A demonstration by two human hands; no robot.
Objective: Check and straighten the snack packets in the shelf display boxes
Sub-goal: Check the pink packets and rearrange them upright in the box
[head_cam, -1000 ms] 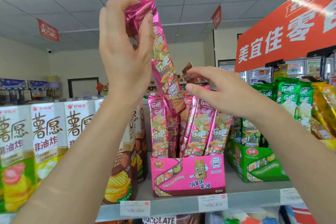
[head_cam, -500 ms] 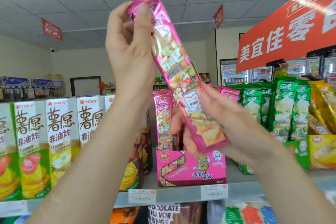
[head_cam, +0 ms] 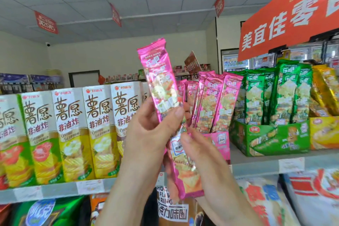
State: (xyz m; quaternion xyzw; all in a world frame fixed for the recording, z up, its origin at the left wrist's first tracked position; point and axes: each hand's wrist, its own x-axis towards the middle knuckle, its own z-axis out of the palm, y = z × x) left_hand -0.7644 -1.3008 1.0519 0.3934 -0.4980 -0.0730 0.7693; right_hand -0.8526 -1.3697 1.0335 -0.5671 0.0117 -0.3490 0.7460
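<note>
Holding one long pink snack packet (head_cam: pixel 161 86) up in front of the shelf (head_cam: pixel 256 168), you had both hands on it. Your left hand (head_cam: pixel 150 134) gripped it around the middle, the thumb pressed flat on the printed front and the other fingers curled behind, out of sight. Your right hand (head_cam: pixel 201 156) pinched the packet just below that, its thumb on the front face near the white label.

The packet stood nearly upright, leaning a little so that its top sat to the left of its bottom. Its upper half rose clear above your left thumb, with the crimped top edge free. Its lower half hung below your right thumb, passing between your two wrists, and its bottom seal was free as well. So your grip sat at mid-length, with packet sticking out both ways.

The packet was out of the pink display box (head_cam: pixel 221 142), which stood on the shelf just behind and to the right of your hands. More pink packets (head_cam: pixel 218 101) stood in that box, fanned and leaning rightwards. Right of it was a green display box (head_cam: pixel 275 139) with green packets (head_cam: pixel 286 93) upright inside, then a yellow box (head_cam: pixel 324 134) at the far right. Left of your hands stood a row of white and yellow cartons (head_cam: pixel 99 130).
</note>
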